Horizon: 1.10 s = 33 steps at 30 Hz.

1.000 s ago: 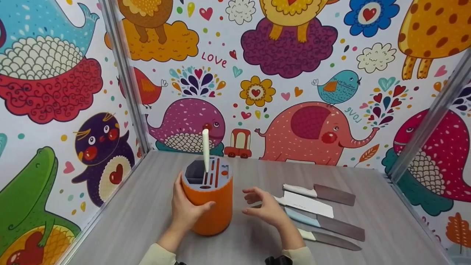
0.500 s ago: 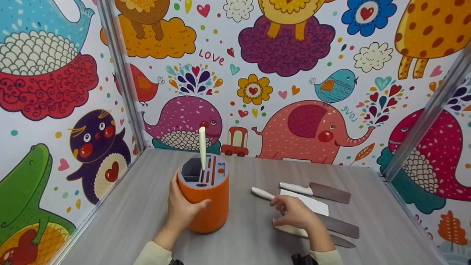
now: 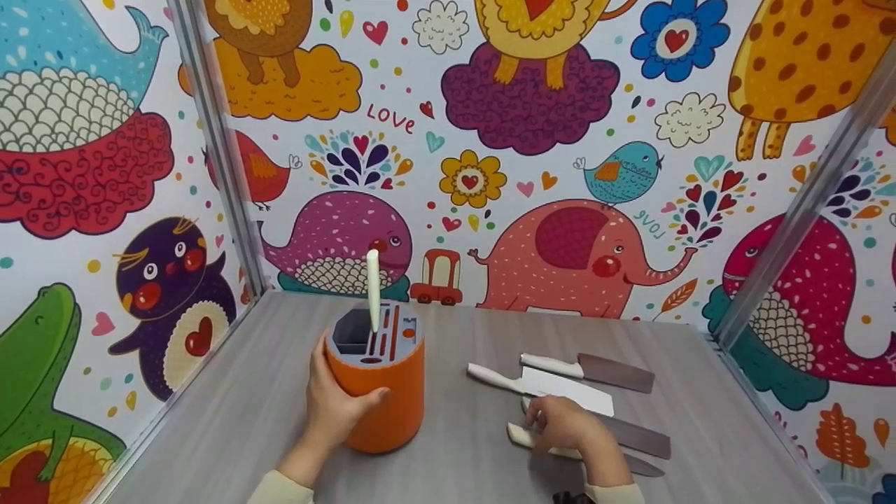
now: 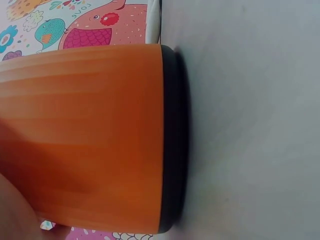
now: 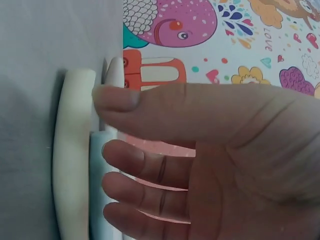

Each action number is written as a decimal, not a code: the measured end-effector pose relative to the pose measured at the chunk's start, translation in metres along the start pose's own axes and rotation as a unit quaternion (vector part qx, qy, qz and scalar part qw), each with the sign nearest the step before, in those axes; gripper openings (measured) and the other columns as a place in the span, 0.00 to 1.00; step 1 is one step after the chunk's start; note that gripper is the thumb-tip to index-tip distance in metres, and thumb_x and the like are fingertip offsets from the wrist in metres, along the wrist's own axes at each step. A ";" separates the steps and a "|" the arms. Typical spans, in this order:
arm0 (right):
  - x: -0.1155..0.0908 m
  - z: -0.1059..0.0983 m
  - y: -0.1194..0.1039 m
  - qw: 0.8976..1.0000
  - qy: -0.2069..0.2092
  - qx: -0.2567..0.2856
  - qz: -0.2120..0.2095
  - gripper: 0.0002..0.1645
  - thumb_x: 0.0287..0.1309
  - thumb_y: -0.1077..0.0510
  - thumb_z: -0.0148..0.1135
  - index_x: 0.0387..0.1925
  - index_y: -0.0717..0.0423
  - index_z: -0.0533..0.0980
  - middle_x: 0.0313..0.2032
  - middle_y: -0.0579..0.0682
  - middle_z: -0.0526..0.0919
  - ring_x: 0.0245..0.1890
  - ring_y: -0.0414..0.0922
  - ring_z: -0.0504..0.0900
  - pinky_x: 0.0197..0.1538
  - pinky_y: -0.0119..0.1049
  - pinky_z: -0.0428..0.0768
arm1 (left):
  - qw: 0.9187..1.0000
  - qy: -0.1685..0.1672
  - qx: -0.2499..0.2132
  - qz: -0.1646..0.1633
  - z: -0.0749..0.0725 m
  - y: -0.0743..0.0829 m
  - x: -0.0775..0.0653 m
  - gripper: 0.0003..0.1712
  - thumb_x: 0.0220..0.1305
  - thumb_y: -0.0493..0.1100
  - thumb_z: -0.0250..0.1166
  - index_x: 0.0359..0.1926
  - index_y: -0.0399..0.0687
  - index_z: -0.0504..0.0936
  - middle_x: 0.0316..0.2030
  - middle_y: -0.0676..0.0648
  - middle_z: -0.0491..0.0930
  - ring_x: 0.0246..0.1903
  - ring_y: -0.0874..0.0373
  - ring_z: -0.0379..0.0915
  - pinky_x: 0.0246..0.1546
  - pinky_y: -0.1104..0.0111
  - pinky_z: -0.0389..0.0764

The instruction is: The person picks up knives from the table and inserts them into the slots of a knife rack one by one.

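My left hand (image 3: 336, 402) is wrapped around an orange round knife block (image 3: 392, 402), thumb across its front. In the left wrist view the block's dark base (image 4: 175, 140) meets the table. One cream-handled knife (image 3: 374, 287) stands upright in a slot of the grey top. My right hand (image 3: 570, 423) hovers over the handles of the two nearest knives, thumb apart from the fingers. In the right wrist view its fingertips (image 5: 120, 155) are right at a light-blue handle (image 5: 101, 190), and the thumb tip lies close by a cream handle (image 5: 72, 160).
To the right lie several knives on the grey table (image 3: 455, 469): a white-handled brown-bladed cleaver (image 3: 616, 372), a white-bladed cleaver (image 3: 567, 392), a dark wide-bladed knife (image 3: 640, 435) and a pointed knife (image 3: 640, 465). Patterned walls (image 3: 525, 168) with metal posts enclose the table.
My right hand has moved from beside the block rightward to the knives, then slightly nearer to me and down over the handles. The left hand keeps holding the block; the view shifted slightly.
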State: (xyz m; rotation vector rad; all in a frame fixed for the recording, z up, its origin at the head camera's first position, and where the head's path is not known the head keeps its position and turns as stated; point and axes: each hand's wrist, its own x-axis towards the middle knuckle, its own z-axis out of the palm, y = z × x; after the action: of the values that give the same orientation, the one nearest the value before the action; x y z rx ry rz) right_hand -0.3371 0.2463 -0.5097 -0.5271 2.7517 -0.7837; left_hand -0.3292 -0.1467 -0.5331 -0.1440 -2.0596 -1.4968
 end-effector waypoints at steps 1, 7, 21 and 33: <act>0.002 0.001 0.000 1.000 0.002 -0.001 0.001 0.22 0.33 0.72 0.82 0.33 0.58 0.82 0.31 0.51 0.85 0.32 0.45 0.78 0.38 0.47 0.81 | 1.000 0.002 0.000 0.002 -0.001 0.000 0.000 0.73 0.43 0.49 0.89 0.83 0.49 0.51 0.75 0.42 0.66 0.69 0.46 0.68 0.74 0.39 0.70; 0.006 0.009 0.006 1.000 0.011 -0.014 0.003 0.23 0.31 0.73 0.82 0.31 0.56 0.82 0.29 0.48 0.82 0.31 0.44 0.76 0.36 0.45 0.79 | 1.000 0.006 0.004 -0.002 -0.002 -0.001 0.000 0.73 0.44 0.50 0.89 0.83 0.49 0.51 0.76 0.40 0.65 0.70 0.43 0.67 0.75 0.37 0.67; -0.002 0.010 0.016 0.997 0.047 -0.062 0.000 0.20 0.33 0.80 0.71 0.26 0.55 0.80 0.24 0.44 0.76 0.27 0.42 0.71 0.33 0.40 0.73 | 0.999 -0.015 0.016 -0.028 -0.001 0.006 0.001 0.73 0.47 0.53 0.88 0.83 0.51 0.48 0.77 0.40 0.62 0.71 0.42 0.65 0.77 0.38 0.65; -0.002 0.010 0.021 0.998 0.028 -0.053 0.024 0.20 0.35 0.80 0.70 0.25 0.53 0.79 0.24 0.45 0.77 0.27 0.43 0.71 0.33 0.40 0.72 | 1.000 -0.009 0.009 -0.021 0.000 0.000 0.002 0.75 0.44 0.51 0.89 0.83 0.49 0.49 0.77 0.41 0.63 0.71 0.43 0.66 0.75 0.38 0.69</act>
State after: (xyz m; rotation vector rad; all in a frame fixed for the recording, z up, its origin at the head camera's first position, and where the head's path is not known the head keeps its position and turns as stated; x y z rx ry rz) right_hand -0.3380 0.2591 -0.5286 -0.4641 2.8573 -0.6549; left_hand -0.3309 -0.1468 -0.5322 -0.1075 -2.1011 -1.5074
